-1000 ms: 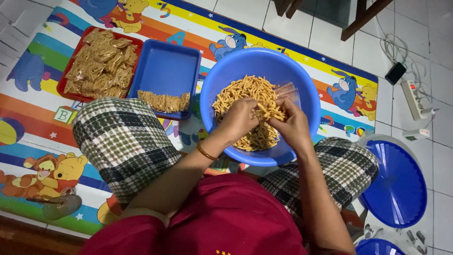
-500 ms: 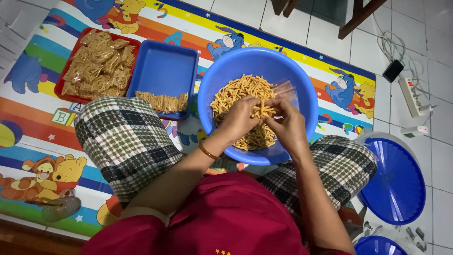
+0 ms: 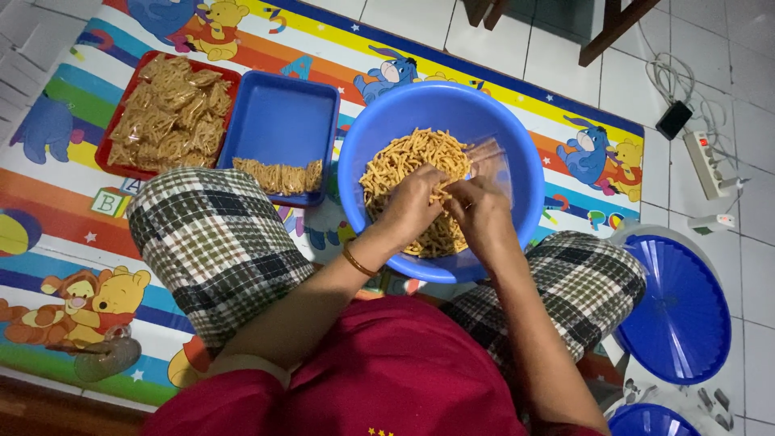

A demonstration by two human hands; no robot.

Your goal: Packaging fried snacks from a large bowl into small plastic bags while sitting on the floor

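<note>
A round blue basin (image 3: pixel 379 129) sits on the mat between my knees, holding a heap of thin yellow snack sticks (image 3: pixel 400 161). My left hand (image 3: pixel 412 206) is cupped in the heap with sticks under its fingers. Touching it on the right, my right hand (image 3: pixel 476 214) grips the mouth of a small clear plastic bag (image 3: pixel 488 157) that lies over the sticks. A gold bangle (image 3: pixel 355 260) circles my left wrist.
A red tray (image 3: pixel 113 157) piled with packed snacks and a blue tray (image 3: pixel 278 121) with a row of them lie on the colourful cartoon mat (image 3: pixel 64 210) to the left. Blue lids (image 3: pixel 678 299) sit on the right, with a power strip (image 3: pixel 709 165) and a cable on the tiled floor.
Both hands stay in the basin. My left hand has shifted slightly lower in the heap, closer against the right hand and the bag.
</note>
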